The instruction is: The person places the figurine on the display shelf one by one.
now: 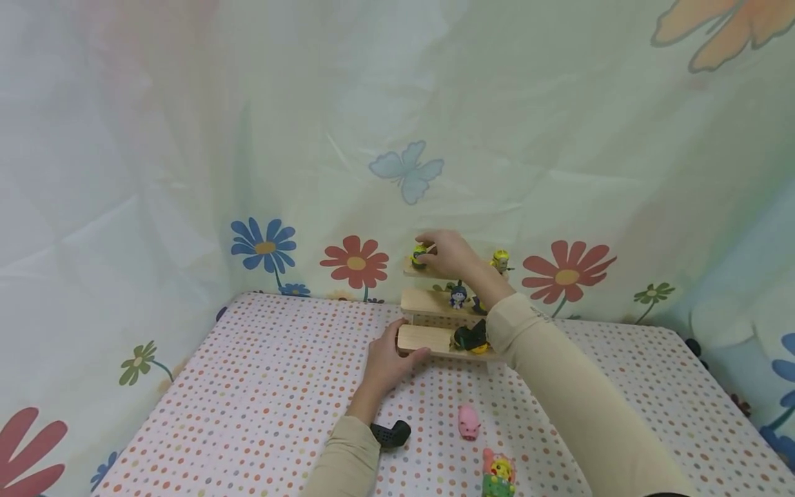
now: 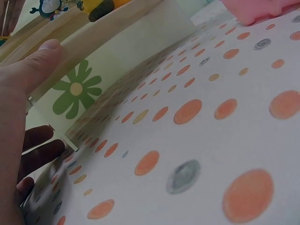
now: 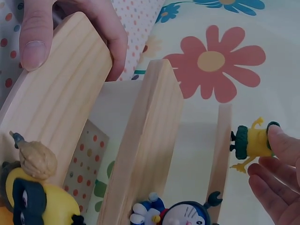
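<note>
A small yellow toy figure (image 3: 255, 142) in a green grass skirt is pinched between the thumb and fingertips of my right hand (image 1: 452, 252). Its feet are right at the top board (image 3: 222, 164) of a three-tier wooden shelf (image 1: 425, 338), near the left end. My left hand (image 1: 385, 360) grips the left end of the lowest board, thumb over the front and fingers behind. A blue-and-white figure (image 1: 458, 295) stands on the middle board. On the lowest board lies a yellow figure with dark goggles (image 3: 61, 206). Another yellow figure (image 1: 500, 260) is on the top board's right side.
A pink toy pig (image 1: 468, 422) lies on the dotted tablecloth (image 1: 279, 386) in front of the shelf. Nearer stands a green-and-pink toy with a yellow figure (image 1: 499, 475). A black device (image 1: 393, 433) sits by the left wrist. Behind hangs a flowered cloth (image 1: 298, 172).
</note>
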Motion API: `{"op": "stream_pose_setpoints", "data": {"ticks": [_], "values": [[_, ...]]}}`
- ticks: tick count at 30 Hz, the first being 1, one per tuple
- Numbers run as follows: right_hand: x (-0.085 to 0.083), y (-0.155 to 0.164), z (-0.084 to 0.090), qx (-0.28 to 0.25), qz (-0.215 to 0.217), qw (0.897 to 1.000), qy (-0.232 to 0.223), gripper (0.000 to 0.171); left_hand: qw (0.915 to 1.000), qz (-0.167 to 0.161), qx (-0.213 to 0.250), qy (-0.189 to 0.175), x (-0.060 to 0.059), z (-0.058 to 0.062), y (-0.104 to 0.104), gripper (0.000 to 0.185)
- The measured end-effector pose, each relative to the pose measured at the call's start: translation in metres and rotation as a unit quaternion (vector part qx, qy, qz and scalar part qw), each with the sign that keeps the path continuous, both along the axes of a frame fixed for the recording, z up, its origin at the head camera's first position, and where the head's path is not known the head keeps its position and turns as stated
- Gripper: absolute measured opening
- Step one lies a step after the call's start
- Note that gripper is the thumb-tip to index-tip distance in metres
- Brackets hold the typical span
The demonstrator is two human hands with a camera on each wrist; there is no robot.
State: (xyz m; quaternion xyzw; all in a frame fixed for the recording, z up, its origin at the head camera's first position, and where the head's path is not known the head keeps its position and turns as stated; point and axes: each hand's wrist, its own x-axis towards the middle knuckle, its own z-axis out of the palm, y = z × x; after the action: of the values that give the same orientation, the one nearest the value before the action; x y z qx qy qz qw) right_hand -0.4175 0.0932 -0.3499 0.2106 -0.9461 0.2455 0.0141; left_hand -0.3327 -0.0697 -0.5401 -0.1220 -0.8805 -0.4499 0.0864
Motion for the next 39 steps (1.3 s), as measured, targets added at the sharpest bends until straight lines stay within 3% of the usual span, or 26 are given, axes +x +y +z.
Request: {"op": "stream_pose_setpoints", "data": {"ticks": [8, 12, 15, 19, 23, 27, 32, 39], "values": [[0.001, -0.003, 0.003, 0.001, -0.001, 1.0, -0.005, 0.052, 1.0, 0.003, 0.001, 0.0, -0.003, 0.001, -0.006, 0.081], [0.006, 0.004, 0.006, -0.004, -0.005, 1.0, 0.027, 0.053, 1.0, -0.004, 0.002, 0.001, -0.004, 0.0, -0.003, 0.082], [0.027, 0.011, 0.005, -0.025, -0.006, 0.997, 0.076, 0.048, 0.9999, -0.01, 0.005, -0.002, -0.003, -0.001, 0.001, 0.083], [0.083, 0.02, -0.007, -0.043, 0.013, 0.993, 0.107, 0.035, 0.9999, -0.01, -0.002, 0.009, -0.004, -0.002, 0.003, 0.082], [0.14, 0.028, -0.036, 0.003, 0.011, 0.999, 0.047, 0.022, 0.9999, -0.009, 0.005, 0.011, -0.005, 0.002, 0.001, 0.081], [0.173, 0.029, -0.067, 0.092, -0.007, 0.994, -0.057, 0.033, 0.9999, -0.003, 0.012, -0.003, -0.006, 0.003, -0.005, 0.083], [0.186, 0.03, -0.092, 0.142, -0.024, 0.98, -0.14, 0.049, 0.9998, -0.004, 0.014, -0.011, -0.005, 0.001, -0.005, 0.084], [0.19, 0.036, -0.102, 0.142, -0.008, 0.976, -0.166, 0.047, 0.9999, -0.009, 0.01, -0.01, -0.005, 0.003, 0.0, 0.085]]}}
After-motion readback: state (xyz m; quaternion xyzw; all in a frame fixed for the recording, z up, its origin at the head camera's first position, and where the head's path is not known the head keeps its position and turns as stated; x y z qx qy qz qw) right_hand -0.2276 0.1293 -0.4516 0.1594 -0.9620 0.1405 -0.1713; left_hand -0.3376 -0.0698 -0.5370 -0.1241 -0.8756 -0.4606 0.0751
